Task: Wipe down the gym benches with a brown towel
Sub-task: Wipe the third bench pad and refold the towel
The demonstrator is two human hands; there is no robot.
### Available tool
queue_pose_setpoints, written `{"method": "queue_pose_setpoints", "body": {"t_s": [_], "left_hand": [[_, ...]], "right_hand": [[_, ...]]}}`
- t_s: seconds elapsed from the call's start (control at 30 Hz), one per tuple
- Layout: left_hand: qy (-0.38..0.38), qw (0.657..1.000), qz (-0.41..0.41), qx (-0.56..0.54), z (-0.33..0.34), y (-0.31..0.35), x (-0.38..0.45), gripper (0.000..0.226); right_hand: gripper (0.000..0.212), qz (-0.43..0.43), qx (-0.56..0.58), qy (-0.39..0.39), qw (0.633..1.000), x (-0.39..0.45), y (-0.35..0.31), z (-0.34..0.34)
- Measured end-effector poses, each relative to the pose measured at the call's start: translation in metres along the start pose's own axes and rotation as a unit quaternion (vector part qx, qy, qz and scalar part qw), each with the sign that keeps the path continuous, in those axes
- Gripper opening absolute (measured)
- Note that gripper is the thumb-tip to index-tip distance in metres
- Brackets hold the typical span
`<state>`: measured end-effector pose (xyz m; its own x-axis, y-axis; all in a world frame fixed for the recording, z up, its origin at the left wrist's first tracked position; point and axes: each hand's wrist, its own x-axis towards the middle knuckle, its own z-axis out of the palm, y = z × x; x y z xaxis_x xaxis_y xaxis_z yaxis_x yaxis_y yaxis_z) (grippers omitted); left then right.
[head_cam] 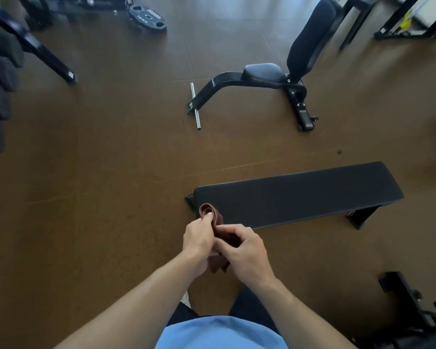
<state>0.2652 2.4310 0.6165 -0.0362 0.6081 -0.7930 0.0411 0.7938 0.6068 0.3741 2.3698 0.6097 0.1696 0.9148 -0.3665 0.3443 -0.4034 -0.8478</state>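
1. Brown towel [213, 217] is bunched up between both hands, held in the air just over the near left corner of the flat bench [297, 192], which serves as the counter here.
2. Left hand [199, 244] has its fingers curled round the towel, the thumb pinching a folded loop of cloth at the top.
3. Right hand [244, 253] pinches the towel's right side, fingers bent onto the cloth; this grip touches the left hand.
4. A lower end of the towel hangs out beneath the two hands.
5. Beyond the flat bench, well apart from it, stands an adjustable bench [282, 71] with its back pad raised.
6. Farther off to the left of the adjustable bench, a weight plate [147, 17] lies on the brown floor [111, 147].
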Motion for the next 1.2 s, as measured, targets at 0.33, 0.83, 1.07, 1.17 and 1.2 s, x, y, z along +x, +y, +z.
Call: {"method": "queue_pose_setpoints", "body": {"t_s": [0.33,0.83,1.07,1.17,1.2], "left_hand": [[-0.053,0.972,-0.229,-0.026,0.050,0.037,0.069,0.036],[0.120,0.964,-0.209,-0.112,0.062,-0.008,0.193,0.034],[0.112,0.978,-0.134,-0.111,0.063,-0.088,0.341,0.016],[0.100,0.978,-0.162,-0.082,0.062,-0.147,0.369,0.013],[0.096,0.979,-0.166,-0.065,0.060,-0.165,0.373,0.012]], "right_hand": [[0.034,-0.046,-0.194,-0.285,0.937,0.123,0.039,-0.083],[0.026,0.130,-0.104,-0.342,0.925,0.300,0.094,-0.036],[0.032,-0.047,-0.271,-0.295,0.915,0.386,0.181,0.031],[0.026,-0.108,-0.370,-0.323,0.864,0.364,0.253,0.042],[0.025,-0.118,-0.384,-0.331,0.854,0.350,0.278,0.044]]}}
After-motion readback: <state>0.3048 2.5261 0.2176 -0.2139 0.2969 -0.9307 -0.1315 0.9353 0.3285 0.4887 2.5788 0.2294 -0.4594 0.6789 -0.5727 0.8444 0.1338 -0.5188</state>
